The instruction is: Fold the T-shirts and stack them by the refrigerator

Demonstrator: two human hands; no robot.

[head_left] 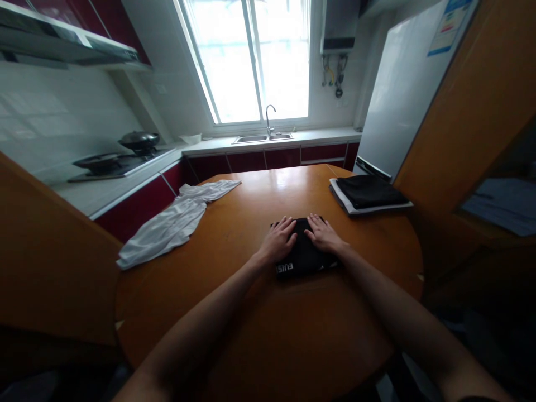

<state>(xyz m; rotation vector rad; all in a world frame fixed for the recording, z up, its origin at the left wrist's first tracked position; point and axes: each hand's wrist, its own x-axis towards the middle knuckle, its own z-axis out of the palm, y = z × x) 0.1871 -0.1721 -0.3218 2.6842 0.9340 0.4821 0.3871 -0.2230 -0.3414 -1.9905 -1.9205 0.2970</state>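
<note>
A folded black garment with white lettering along its near edge lies on the round wooden table. My left hand rests flat on its left part, fingers spread and pointing away from me. On its upper right part lies my right hand, also flat with fingers apart. Neither hand grips the cloth. Farther back on the right is a stack of folded clothes, a black one on top of a light grey one. A loose white garment is spread along the table's left edge.
Behind the table runs a counter with a sink and faucet under a window. A stove with two pans stands at the left. The refrigerator is at the back right, beside a wooden panel.
</note>
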